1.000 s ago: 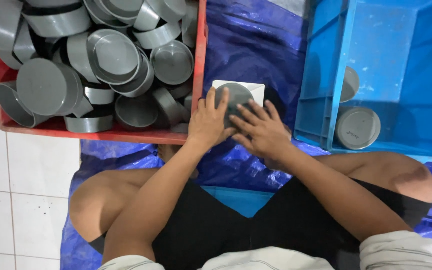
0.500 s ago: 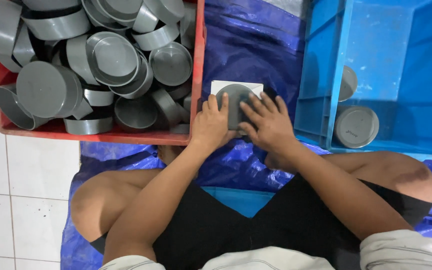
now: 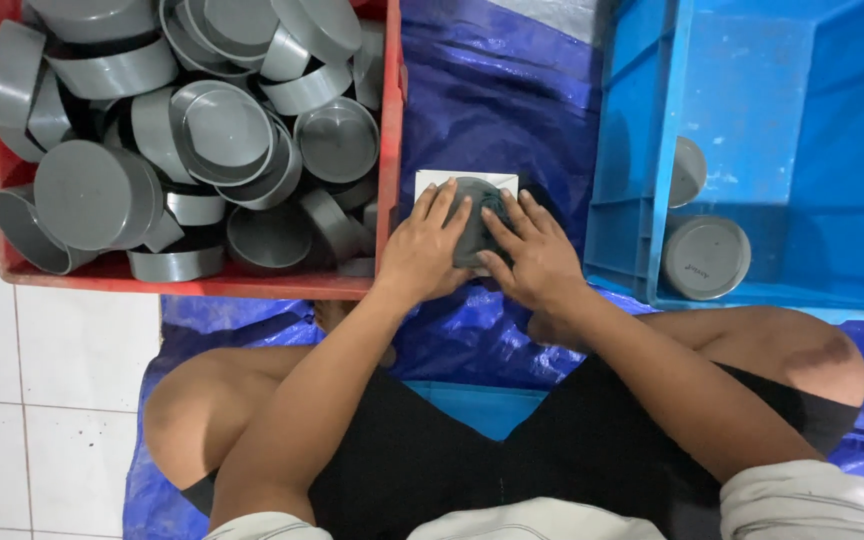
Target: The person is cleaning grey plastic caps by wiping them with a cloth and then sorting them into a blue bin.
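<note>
On the far left a red crate [image 3: 192, 285] sits on the white tiled floor [image 3: 52, 400], heaped with grey caps [image 3: 222, 130]: round, shallow, some lying face up, some on edge, some stacked into one another. Its right wall comes just beside the person's left hand.

In the middle, between the two crates, a blue tarp [image 3: 492, 100] covers the floor. On it lies a small white sheet [image 3: 432, 182], and on that a single grey cap [image 3: 472, 205]. Both hands are on this cap. The left hand [image 3: 422, 250] lies over its left side, fingers spread flat and pressing down rather than clenched. The right hand [image 3: 537, 260] covers its near right side, fingers bent over the rim, touching it too. Neither hand has lifted it; the cap stays flat on the sheet, mostly hidden under the fingers, so I cannot tell how firm the grip is.

The person sits cross-legged on the tarp, bare knees out to each side, in black shorts.

To the right stands a blue crate [image 3: 642, 200], nearly bare inside. Two grey caps lie in its near left corner: one flat [image 3: 704, 257], one tilted against the wall [image 3: 687, 172].
</note>
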